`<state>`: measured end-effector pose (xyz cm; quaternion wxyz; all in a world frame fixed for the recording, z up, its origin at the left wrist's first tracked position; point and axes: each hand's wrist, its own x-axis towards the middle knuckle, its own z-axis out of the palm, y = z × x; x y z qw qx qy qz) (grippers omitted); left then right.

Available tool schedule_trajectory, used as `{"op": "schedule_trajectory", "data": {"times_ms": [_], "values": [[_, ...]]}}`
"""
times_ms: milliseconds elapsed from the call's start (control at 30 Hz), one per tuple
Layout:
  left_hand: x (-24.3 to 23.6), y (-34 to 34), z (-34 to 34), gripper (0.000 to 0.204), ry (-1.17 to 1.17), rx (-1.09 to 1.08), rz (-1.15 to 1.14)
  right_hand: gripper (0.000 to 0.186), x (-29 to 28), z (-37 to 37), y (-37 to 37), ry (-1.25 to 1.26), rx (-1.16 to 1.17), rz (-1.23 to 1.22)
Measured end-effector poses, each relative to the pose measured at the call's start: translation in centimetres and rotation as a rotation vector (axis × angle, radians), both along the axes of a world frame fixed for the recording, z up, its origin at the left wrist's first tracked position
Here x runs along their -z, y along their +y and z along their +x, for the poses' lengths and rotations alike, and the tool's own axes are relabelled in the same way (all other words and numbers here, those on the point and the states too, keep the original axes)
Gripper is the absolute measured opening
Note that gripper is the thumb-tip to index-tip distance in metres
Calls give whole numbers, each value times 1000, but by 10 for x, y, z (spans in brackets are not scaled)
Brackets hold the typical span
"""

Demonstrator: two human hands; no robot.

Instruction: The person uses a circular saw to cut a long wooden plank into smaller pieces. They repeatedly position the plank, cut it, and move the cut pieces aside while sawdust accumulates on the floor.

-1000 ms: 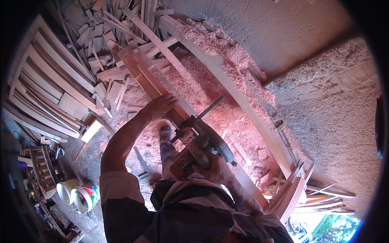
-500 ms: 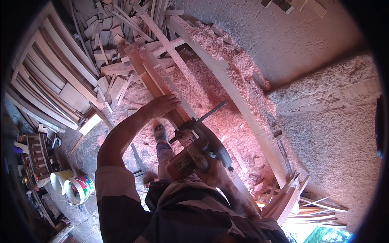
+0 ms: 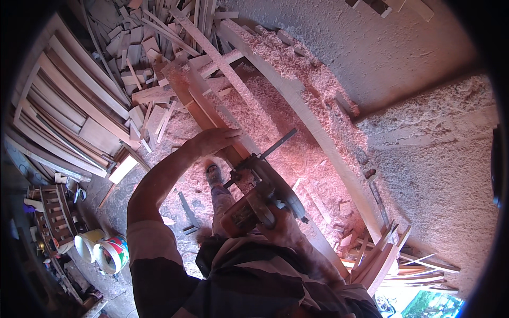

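A circular saw [image 3: 273,185] with a dark body and a long metal guide bar [image 3: 279,143] sits on a reddish wooden board [image 3: 204,114] that runs away from me to the upper left. My right hand [image 3: 281,225] is wrapped round the saw's rear handle, close to my body. Ahead of the saw, my left hand [image 3: 218,142] lies across the board, its fingers close together over the top and the thumb hidden. Where the blade meets the wood cannot be seen.
Pink shavings [image 3: 260,100] cover the floor, and a long curved plank [image 3: 318,132] crosses to the right. Offcuts [image 3: 132,42] are heaped at the far left beside stacked curved boards [image 3: 69,79]. Buckets [image 3: 111,254] stand at left; a rough wall [image 3: 424,153] borders the right. My foot [image 3: 213,172] is beside the board.
The surroundings have shifted slightly in the picture as my head moved. Both hands keep their places on the saw and the board, and the saw has hardly moved.
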<state>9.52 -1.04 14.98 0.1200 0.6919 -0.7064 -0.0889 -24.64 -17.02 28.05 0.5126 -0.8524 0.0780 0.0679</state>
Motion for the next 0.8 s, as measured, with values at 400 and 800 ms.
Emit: {"op": "schedule_trajectory", "data": {"times_ms": [400, 800], "values": [[9, 2, 41, 90, -52, -86, 120, 49, -5, 32, 4, 42, 12, 54], [29, 20, 72, 94, -196, -8, -63, 48, -11, 67, 11, 135, 11, 69]]}}
